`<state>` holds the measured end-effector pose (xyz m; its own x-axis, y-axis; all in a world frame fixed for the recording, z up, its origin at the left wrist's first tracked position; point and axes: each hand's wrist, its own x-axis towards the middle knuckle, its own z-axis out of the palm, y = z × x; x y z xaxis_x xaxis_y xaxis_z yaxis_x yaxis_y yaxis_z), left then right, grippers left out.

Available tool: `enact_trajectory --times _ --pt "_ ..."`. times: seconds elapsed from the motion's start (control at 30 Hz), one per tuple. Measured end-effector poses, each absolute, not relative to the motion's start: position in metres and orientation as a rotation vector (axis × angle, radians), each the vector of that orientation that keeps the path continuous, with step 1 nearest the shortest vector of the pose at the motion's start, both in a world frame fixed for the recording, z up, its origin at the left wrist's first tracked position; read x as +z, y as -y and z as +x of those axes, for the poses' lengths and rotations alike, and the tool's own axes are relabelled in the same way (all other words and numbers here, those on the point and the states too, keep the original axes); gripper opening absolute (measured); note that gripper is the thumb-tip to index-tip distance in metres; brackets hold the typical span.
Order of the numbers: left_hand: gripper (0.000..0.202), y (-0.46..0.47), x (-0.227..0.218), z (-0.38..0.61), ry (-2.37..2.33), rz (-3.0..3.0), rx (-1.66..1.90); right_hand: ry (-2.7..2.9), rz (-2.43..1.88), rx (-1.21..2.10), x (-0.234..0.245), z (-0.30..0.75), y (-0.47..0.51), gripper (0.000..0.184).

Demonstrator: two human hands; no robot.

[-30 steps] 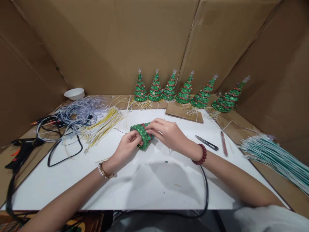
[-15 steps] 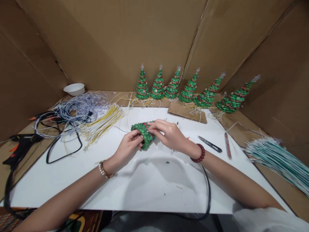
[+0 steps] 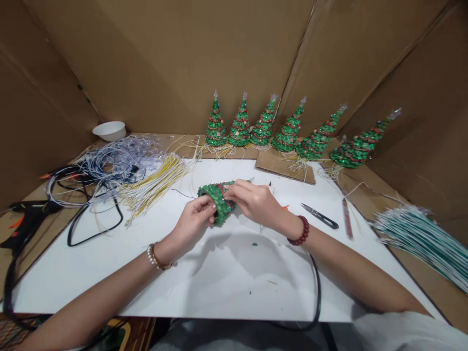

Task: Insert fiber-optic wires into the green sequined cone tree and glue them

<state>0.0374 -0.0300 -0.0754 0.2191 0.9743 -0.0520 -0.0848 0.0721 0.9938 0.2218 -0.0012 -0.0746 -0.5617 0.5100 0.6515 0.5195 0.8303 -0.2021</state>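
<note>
A small green glittery tree cone (image 3: 215,197) with red trim lies on its side above the white board (image 3: 109,273), its hollow base turned toward me. My left hand (image 3: 193,222) pinches the rim of that base with closed fingers. My right hand (image 3: 256,204) wraps over the cone's upper part, fingers closed on it. Both wrists wear bead bracelets.
Several finished green trees (image 3: 263,129) stand in a row at the back by the cardboard wall. Yellow wires (image 3: 155,183), white wire coils (image 3: 109,163) and a white bowl (image 3: 108,130) lie left. A glue gun (image 3: 25,214) sits far left. Snips (image 3: 321,216) and green wires (image 3: 420,239) lie right.
Both hands stay on the cone with only slight finger shifts. The camera has tilted a little, so the scene sits slightly higher and to the right.
</note>
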Motion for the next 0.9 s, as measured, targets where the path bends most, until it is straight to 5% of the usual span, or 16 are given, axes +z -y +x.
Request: enact_trajectory --times 0.47,0.9 --pt "0.017 0.028 -0.081 0.038 -0.957 1.074 1.104 2.343 -0.710 -0.276 -0.079 0.218 0.007 0.032" --pt "0.006 0.029 -0.082 0.029 -0.916 1.014 1.064 2.195 -0.523 -0.173 -0.091 0.215 0.004 0.021"
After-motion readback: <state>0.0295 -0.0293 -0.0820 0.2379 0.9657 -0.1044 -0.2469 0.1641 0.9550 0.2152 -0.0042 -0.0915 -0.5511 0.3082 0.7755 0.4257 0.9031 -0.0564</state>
